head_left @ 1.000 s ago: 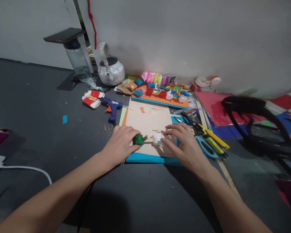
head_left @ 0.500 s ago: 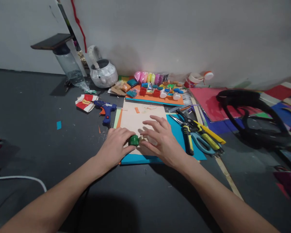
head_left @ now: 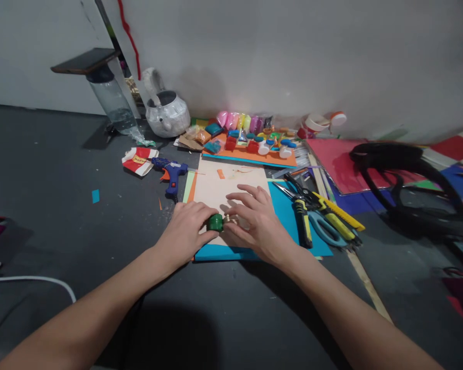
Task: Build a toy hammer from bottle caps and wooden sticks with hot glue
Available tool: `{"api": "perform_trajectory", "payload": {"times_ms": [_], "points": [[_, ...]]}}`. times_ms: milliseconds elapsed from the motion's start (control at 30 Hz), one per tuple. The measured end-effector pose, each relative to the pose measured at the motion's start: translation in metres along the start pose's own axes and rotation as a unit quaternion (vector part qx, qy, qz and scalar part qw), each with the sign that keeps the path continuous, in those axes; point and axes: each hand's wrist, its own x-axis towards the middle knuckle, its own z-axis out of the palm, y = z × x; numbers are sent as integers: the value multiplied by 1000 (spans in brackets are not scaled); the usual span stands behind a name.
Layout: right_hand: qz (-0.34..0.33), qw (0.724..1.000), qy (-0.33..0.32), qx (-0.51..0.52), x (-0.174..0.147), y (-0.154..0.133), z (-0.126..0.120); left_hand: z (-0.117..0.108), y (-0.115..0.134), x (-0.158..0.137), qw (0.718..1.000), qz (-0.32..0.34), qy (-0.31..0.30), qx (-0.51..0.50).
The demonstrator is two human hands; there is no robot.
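Note:
My left hand [head_left: 189, 226] pinches a small, shiny dark green round piece [head_left: 215, 222], like a jar lid, between thumb and fingers. Just right of it, a small cream-coloured bumpy piece [head_left: 230, 219] sits at the thumb and index fingertips of my right hand [head_left: 256, 218]; its kind cannot be made out. The other right fingers are raised and spread. Both hands work low over a pale paper sheet [head_left: 208, 187] that lies on blue paper [head_left: 216, 252]. An orange paper scrap [head_left: 220, 174] rests on the sheet's far part.
Left of the paper lies a blue glue gun [head_left: 173, 174]. Pliers [head_left: 303, 221], blue-handled scissors [head_left: 326, 228] and a yellow cutter [head_left: 343, 213] lie to the right. Small paint pots [head_left: 263, 148] stand behind on orange card. A silvery kettle [head_left: 170, 118] and a bottle [head_left: 113, 103] stand back left.
The whole view has shifted slightly. Both hands keep nearly the same place and grip, with the green piece and the cream piece still side by side.

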Motion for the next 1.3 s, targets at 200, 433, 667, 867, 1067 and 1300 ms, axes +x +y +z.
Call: {"api": "perform_trajectory", "payload": {"times_ms": [200, 433, 667, 867, 1067, 1300], "points": [[10, 1000, -4, 3, 0, -2, -3, -1, 0, 0, 1000, 1, -3, 1], [10, 1000, -11, 2, 0, -1, -1, -1, 0, 0, 1000, 5, -1, 4], [9, 1000, -16, 14, 1, -1, 1, -1, 0, 0, 1000, 7, -1, 5], [12, 1000, 1, 26, -1, 4, -5, -1, 0, 0, 1000, 3, -1, 2], [25, 999, 1, -28, -18, 21, -26, -2, -2, 1, 1000, -2, -1, 5], [55, 993, -52, -88, -41, 34, -31, 0, -5, 1, 1000, 1, 6, 12]]}}
